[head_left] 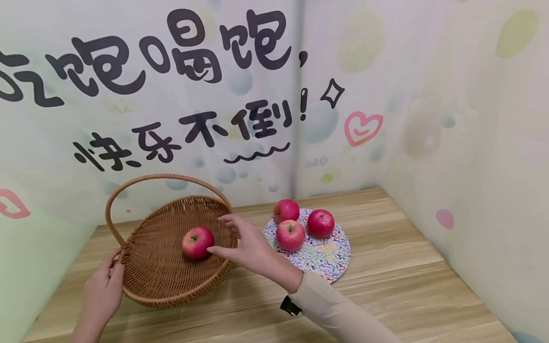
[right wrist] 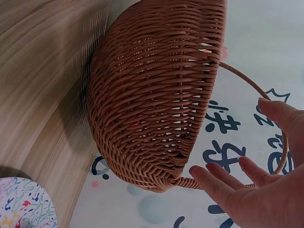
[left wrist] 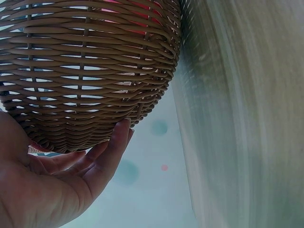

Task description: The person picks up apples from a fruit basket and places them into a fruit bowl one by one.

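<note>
A brown wicker basket [head_left: 167, 281] with a tall arched handle stands on the table, one red apple [head_left: 198, 242] lying inside it. My left hand [head_left: 104, 286] grips the basket's left side at the rim; in the left wrist view its fingers curl against the woven wall [left wrist: 85, 95]. Over the basket's right side, my right hand [head_left: 244, 243] has thumb and fingers spread apart with nothing between them. Its thumb tip overlaps the apple in the head view. From the right wrist, the hand [right wrist: 266, 185] shows above the rim, close to the handle [right wrist: 244, 78].
Right of the basket lies a round, colourfully speckled mat [head_left: 326, 257] bearing a red apple at the back [head_left: 286, 210], a paler apple in front [head_left: 290, 235] and another apple [head_left: 320, 223] at the right. Behind the wooden table [head_left: 407, 286] rises a printed wall [head_left: 257, 176].
</note>
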`<state>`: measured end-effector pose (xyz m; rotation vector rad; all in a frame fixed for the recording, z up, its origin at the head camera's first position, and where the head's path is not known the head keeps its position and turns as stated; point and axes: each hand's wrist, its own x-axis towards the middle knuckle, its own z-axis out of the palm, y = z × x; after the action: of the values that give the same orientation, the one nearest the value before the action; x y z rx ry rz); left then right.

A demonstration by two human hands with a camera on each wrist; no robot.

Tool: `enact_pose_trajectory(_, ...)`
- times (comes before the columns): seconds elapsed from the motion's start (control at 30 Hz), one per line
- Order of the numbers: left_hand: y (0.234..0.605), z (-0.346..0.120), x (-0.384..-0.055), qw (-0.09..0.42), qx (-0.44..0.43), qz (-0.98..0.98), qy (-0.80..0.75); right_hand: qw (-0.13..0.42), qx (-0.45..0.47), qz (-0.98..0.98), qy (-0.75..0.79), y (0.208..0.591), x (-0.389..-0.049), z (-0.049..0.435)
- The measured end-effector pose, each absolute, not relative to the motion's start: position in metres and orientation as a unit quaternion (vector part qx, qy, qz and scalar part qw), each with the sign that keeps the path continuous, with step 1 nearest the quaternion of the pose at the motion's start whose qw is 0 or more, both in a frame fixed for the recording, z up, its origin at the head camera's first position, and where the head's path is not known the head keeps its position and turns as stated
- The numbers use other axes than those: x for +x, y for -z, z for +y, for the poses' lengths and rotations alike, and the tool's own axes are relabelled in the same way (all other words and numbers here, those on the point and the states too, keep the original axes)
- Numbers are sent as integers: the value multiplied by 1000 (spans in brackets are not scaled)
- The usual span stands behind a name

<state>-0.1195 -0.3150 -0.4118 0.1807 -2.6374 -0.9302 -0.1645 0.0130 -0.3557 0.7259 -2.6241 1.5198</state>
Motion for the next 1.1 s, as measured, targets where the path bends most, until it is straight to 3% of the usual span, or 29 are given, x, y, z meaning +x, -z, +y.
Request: enact_pose_trajectory(1.1, 410, -315, -119, 155, 65, -926, 337, -12, 248, -861, -444, 352, -181, -15)
